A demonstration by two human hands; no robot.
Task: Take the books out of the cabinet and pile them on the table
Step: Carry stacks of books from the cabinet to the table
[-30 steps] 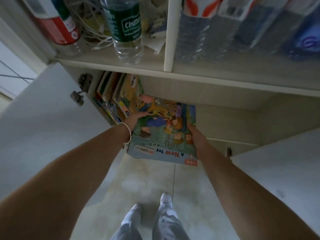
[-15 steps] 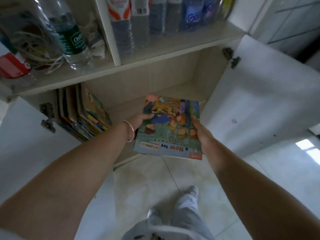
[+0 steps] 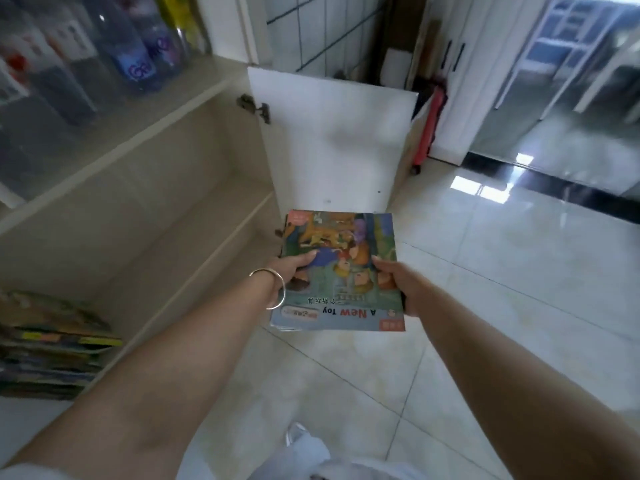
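Hands [image 3: 343, 277] grip thin, glossy book [image 3: 341, 268] — flat, rectangular.

Glossy pale tiled floor [image 3: 485, 306], white wardrobe [image 3: 460, 98] behind.

glossy paper cover on the book [image 3: 341, 271] between the fingers [image 3: 304, 260] of both hands. thin polished metal bangle [image 3: 277, 289] at the wrist just behind the left fingers. pale matt wood-grain laminate on the cabinet shelf [image 3: 145, 216] left of the fingers. smooth white door panel [image 3: 332, 140] beyond them. high-gloss ceramic floor tiles [image 3: 502, 271] below and right, mirroring window light.
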